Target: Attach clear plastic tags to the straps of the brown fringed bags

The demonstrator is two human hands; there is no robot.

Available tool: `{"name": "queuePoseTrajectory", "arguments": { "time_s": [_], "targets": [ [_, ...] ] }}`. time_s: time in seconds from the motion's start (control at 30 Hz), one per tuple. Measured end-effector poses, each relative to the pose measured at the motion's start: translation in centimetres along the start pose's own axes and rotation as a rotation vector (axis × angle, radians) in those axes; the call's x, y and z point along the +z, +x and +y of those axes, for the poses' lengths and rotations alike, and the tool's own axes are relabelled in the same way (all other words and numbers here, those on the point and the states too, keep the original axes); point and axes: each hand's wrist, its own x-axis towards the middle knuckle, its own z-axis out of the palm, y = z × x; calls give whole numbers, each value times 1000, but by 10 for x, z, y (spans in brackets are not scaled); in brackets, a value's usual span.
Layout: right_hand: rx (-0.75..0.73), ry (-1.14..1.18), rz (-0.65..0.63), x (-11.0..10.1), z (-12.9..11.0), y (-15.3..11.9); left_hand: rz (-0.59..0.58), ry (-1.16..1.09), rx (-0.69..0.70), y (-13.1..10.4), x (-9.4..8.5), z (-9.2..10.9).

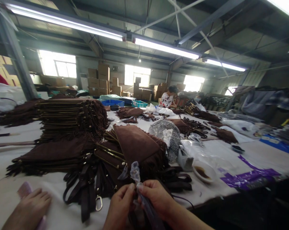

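Just in front of the fringed brown bags, crumpled clear plastic is being pinched by the left hand and right hand, both curled nearly closed; leftward, a pink comb is being held by another person's hand.

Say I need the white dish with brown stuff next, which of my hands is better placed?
Probably your right hand: it is nearer the white dish, while your left hand would likely reach across it. Both are busy with the clear plastic, though.
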Motion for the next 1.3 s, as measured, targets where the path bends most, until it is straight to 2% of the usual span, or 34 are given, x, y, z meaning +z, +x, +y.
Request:
{"name": "queuePoseTrajectory", "arguments": {
  "time_s": [0.07,0.17,0.3,0.53,0.7,0.8,0.9,0.97,1.07,1.13,1.3],
  "targets": [
    [-15,-4,4,2,-1,-1,-24,-40,16,-2,7,1],
    [-47,-42,17,2,-2,-2,12,-53,14,0,12,0],
    [-42,-59,43,2,-2,0,56,-71,-32,5,12,-4],
    [-17,14,44,4,2,1,69,-46,37,7,9,-14],
    [3,78,26,4,3,0,71,-176,-36,-3,16,-8],
    [-1,79,37,4,4,2,89,-150,-23,-7,19,-4],
    [-22,-30,57,4,2,3,140,41,82,-7,16,-2],
    [-74,-177,61,4,-2,3,167,258,211,-6,11,0],
    [-206,-449,74,5,-10,1,178,584,498,-3,4,3],
    [-299,-643,113,6,-14,-2,174,725,673,0,2,4],
    [-599,-1197,289,4,-5,-5,235,969,946,4,6,2]
  ]
}}
